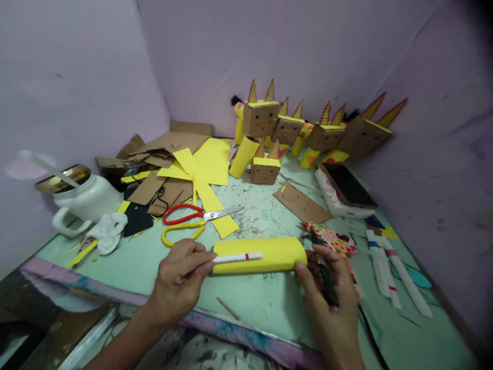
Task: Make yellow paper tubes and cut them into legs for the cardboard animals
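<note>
Head view: person's two bare hands meet at a yellow roll [259, 255] lying near the front edge of the pale green surface [154, 257].
Long axis: yellow roll runs left to right across the person, both ends within reach.
Left hand [181, 280]: fingers pinched on a white stick [236, 257] with a pink band, laid along the top of the roll from its left end.
Right hand [327, 288]: closed around a black pen-like tool [325, 280], its thumb touching the roll's right end.
Nearer hand: both touch or nearly touch it; left covers the left end, right the right end.
Beyond the roll: red-handled scissors [192, 213] and yellow paper strips [204, 174], well apart from the hands.
Back wall: cardboard box figures [304, 131] with pointed ears.
Writing: no brand or label readable; faint marks on the surface below the roll are too small to read.
</note>
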The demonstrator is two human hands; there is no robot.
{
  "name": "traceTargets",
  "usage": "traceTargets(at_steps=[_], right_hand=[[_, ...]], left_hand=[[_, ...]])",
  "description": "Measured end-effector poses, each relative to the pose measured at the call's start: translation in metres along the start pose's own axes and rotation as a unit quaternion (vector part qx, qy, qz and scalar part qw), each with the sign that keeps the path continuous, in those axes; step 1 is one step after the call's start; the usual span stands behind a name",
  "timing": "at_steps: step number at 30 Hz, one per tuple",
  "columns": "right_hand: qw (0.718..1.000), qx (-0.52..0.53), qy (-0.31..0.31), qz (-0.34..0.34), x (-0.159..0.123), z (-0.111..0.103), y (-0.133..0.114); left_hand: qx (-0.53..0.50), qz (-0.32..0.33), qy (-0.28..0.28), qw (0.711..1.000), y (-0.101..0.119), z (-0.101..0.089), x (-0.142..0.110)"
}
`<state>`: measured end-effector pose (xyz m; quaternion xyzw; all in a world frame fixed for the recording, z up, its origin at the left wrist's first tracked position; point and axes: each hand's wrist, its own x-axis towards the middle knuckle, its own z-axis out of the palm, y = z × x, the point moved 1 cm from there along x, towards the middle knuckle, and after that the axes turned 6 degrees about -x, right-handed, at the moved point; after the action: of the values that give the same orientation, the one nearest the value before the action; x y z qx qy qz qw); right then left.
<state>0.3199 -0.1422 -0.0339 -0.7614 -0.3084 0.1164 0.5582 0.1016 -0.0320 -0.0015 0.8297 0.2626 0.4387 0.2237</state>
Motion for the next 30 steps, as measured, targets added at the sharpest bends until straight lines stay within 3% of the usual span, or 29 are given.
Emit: traceTargets(at_steps=[5,8,10,12,17,22,30], right_hand=[[0.995,-0.071,0.034,-0.066,-0.003,0.002,-0.006],[0.976,-0.139,0.087,-0.147,-0.007,0.002,-0.008],[0.963,-0.134,0.104,-0.210,-0.010,0.003,-0.010],[0.965,-0.083,0.069,-0.240,-0.013,0.006,-0.013],[0.983,0.007,-0.044,-0.178,-0.014,0.019,-0.023],[0.985,0.024,-0.077,-0.153,-0.012,0.027,-0.023],[0.977,-0.026,-0.087,-0.191,-0.013,0.027,-0.024]], left_hand=[[-0.015,-0.011,-0.008,1.000,-0.003,-0.001,-0.001],[-0.015,-0.013,-0.009,1.000,-0.004,-0.001,-0.001],[-0.015,-0.012,-0.009,1.000,-0.004,-0.001,-0.001],[-0.012,-0.005,-0.007,1.000,-0.002,-0.001,0.000],[-0.002,0.001,-0.018,1.000,-0.001,-0.001,0.002],[-0.005,0.004,-0.025,1.000,-0.003,-0.001,0.002],[-0.001,-0.006,-0.039,0.999,-0.001,-0.003,0.002]])
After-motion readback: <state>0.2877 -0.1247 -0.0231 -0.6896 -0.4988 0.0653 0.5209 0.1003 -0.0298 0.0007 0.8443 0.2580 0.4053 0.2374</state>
